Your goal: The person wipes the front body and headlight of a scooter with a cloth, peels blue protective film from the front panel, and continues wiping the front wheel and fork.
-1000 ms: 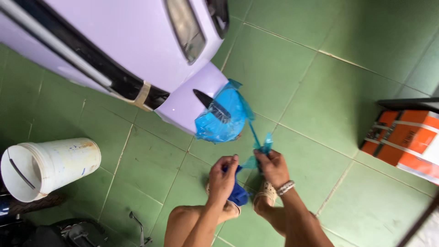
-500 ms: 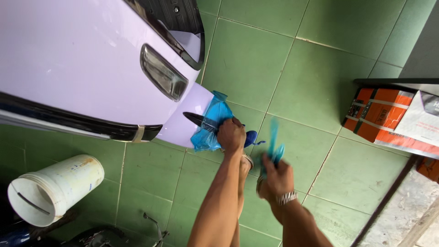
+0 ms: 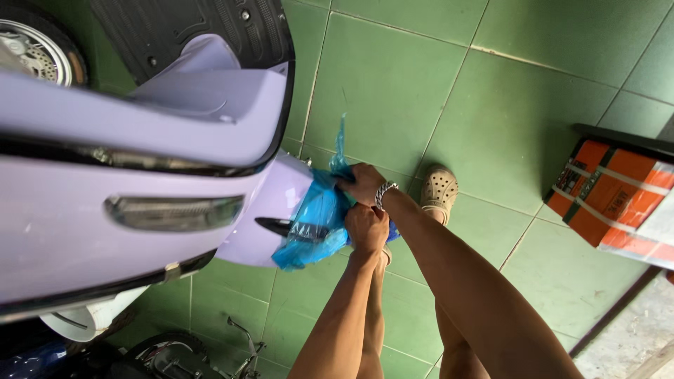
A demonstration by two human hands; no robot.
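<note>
Both hands, left hand and right hand, pinch the blue plastic bag shut over the lilac scooter's tip, seemingly mid-tying; cinching tighter looks due.

The left side is blocked by the lilac scooter body, against which the blue plastic bag is pressed. To the right, open green tiled floor is left free up to the orange box; a beige clog lies between.
</note>
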